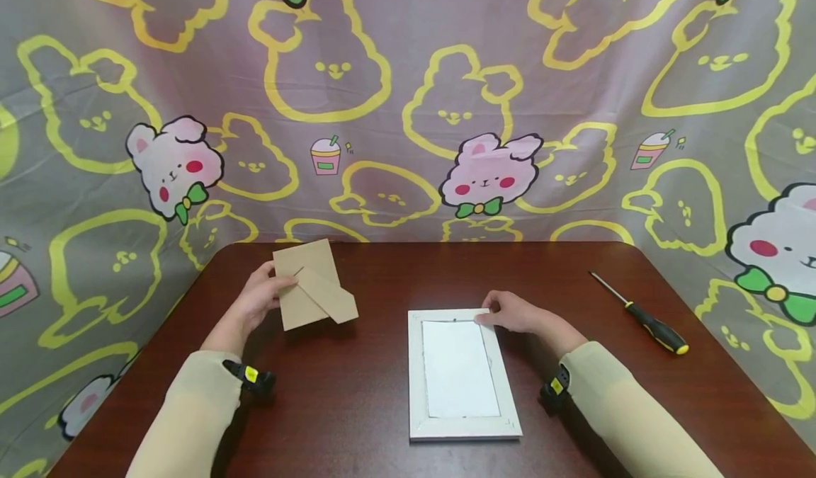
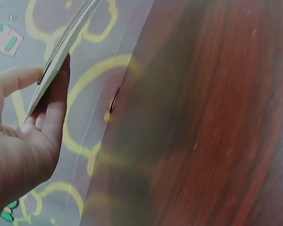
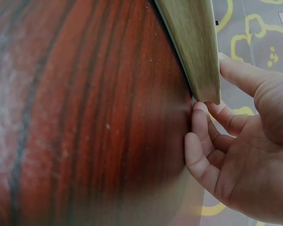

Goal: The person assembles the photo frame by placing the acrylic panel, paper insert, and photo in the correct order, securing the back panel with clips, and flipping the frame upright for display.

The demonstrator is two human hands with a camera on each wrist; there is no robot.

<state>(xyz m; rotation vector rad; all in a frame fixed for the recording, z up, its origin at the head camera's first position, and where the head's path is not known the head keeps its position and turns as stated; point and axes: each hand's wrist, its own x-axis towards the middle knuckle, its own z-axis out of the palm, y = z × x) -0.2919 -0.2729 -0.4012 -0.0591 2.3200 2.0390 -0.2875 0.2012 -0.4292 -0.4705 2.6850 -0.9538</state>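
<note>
My left hand holds a brown picture frame backing board above the table at the left, thumb on one face and fingers behind. A folding stand leg slants across the board's face. In the left wrist view the board appears edge-on between thumb and fingers. A white picture frame lies back side up on the table, a white sheet within its opening. At the frame's far right corner, my right hand grips the edge. The right wrist view shows the frame's wood-grained side by the fingertips.
A screwdriver with a black and yellow handle lies on the right of the dark red-brown table. Behind the table hangs a patterned curtain, which also runs along both sides.
</note>
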